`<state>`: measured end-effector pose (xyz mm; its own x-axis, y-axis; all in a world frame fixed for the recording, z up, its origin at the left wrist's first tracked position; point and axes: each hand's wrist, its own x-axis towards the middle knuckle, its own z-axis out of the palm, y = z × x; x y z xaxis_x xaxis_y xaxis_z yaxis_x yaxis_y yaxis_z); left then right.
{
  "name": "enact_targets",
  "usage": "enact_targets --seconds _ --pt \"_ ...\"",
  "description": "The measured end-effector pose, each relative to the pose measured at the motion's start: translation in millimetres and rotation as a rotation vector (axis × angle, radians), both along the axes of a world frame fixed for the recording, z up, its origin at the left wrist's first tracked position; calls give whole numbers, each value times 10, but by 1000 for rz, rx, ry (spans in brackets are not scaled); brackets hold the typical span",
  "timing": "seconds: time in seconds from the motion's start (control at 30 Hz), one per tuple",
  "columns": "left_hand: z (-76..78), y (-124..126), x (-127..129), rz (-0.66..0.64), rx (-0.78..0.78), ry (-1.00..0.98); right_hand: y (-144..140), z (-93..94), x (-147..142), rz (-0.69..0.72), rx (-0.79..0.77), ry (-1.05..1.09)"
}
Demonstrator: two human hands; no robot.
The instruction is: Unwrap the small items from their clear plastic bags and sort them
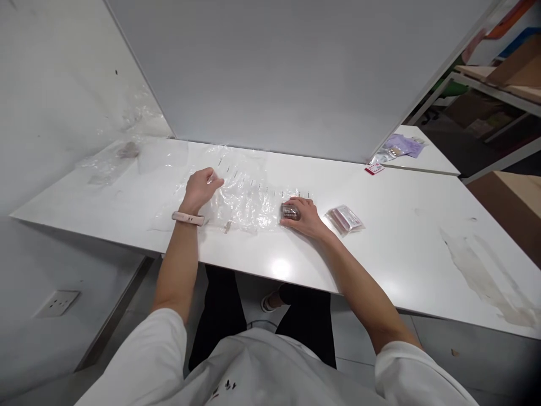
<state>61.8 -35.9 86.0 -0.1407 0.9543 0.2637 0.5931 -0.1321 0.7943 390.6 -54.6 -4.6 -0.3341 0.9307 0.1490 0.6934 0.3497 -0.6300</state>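
Clear plastic bags [240, 206] with small dark print marks lie overlapping in a row across the white table. Over the left end of that row is my left hand [200, 190], its thumb and fingers pinched together on what looks like the film of a clear bag. At the right end, my right hand [307, 219] grips a small dark brown packet [289, 212] with pale lettering, held low over the last bag. Just right of this hand lies a small stack of clear-wrapped packets [345, 219] with pinkish-red edges.
A grey-white panel [270, 73] rises behind the table [406, 237]. Crumpled clear plastic [112, 163] lies at the far left. A red-and-white card [374, 168] sits near the panel's right end, with purple packets [403, 145] beyond. Cardboard boxes [509, 197] stand at the right.
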Motion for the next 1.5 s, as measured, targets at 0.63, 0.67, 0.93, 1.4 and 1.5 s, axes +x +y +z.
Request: enact_targets --seconds 0.63,0.67,0.93,1.4,1.5 --pt "610 -43 1023 -340 119 303 5 -14 179 178 -26 205" --pt "606 -45 1039 -344 123 326 -4 -19 165 170 -15 183" --pt "612 -49 1160 -372 135 363 -25 48 102 196 -41 134" --pt "736 -89 1329 -331 120 245 -186 238 69 438 -464 487" --pt "888 -51 1276 -173 187 61 -226 266 101 419 -542 577"
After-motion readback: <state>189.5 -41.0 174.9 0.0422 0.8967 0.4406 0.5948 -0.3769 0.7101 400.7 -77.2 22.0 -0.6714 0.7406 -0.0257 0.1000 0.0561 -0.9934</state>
